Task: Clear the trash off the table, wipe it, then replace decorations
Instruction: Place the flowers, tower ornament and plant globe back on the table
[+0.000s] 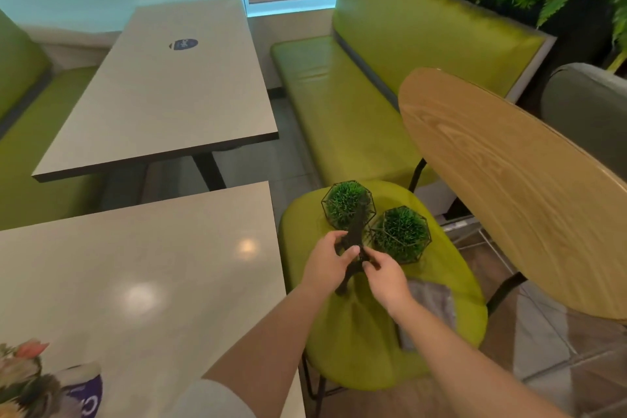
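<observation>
Hands meet over a green chair seat (441, 288): the left hand (327, 261) and right hand (385, 273) both pinch a dark branching stem (354, 237) that carries two round green tufts in black wire cages, one (347, 204) far left, one (400, 234) to its right. A grey cloth (431, 302) lies on the seat beneath the right wrist. Left of the chair stands the grey table (142, 282), with a flower pot (40, 383) at its near corner

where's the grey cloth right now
In the head view, the grey cloth lies on the green chair seat, right of the near table, partly under the right forearm, nearer than the two wire-framed plants.
</observation>
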